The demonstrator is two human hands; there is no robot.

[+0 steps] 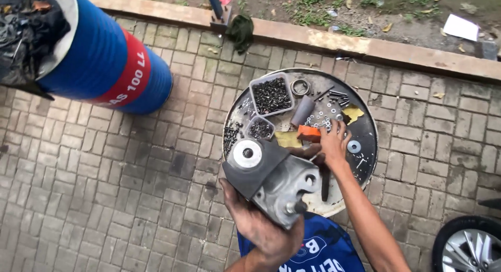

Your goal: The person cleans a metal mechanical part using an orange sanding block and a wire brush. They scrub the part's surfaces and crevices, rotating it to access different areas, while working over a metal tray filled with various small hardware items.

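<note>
1. Paving [104, 188]: grey brick, with a kerb [365, 45] along the top.
2. Drum [104, 63]: blue with a red band, lying tilted at upper left, well apart from both hands.
3. Tray [368, 131]: round, dark metal, set on the paving; holds the small parts.
4. Mount [271, 180]: grey cast metal part with a round bushing on its upper left end. It rests on the left hand [261, 227], whose palm is under it with fingers curled up around its lower edge, gripping it. It overlaps the tray's lower left rim.
5. Wheel [467, 246]: partly seen at lower right.
6. Tub [271, 96]: clear, rectangular, full of dark screws, on the tray's upper left.
7. Right hand [334, 141]: fingers spread and loosely open, tips down among loose washers [326, 120] on the tray, just right of the mount; whether it pinches one cannot be told.
8. Block [309, 133]: orange, touching the right hand's left side.
9. Washer [354, 146]: large, pale, just right of the right hand.
</note>
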